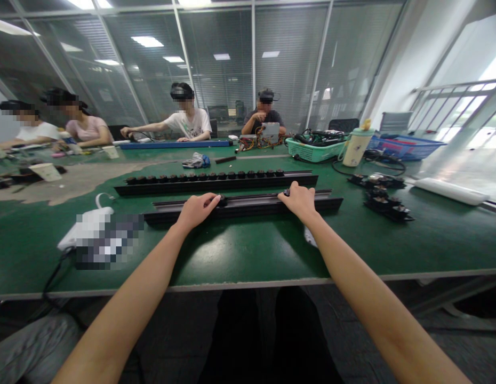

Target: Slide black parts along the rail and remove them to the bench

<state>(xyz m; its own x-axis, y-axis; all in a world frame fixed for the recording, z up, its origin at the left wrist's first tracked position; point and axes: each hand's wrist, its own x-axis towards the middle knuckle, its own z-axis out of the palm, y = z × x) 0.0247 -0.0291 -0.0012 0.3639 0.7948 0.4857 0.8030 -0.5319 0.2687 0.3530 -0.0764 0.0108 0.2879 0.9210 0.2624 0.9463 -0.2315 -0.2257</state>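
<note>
Fingers [211, 199] clamped on knobs [222, 199], left hand [196, 210], right hand [298, 201], along a black rail [248, 208]

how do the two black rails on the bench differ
The near rail lies closer to the person than the far rail. The left hand and right hand rest on the near rail, while the far rail has no hand on it. The far rail carries a long row of black knobs, while the near rail shows only one knob by each hand. Both are long, dark and lie roughly parallel on the green bench.
</note>
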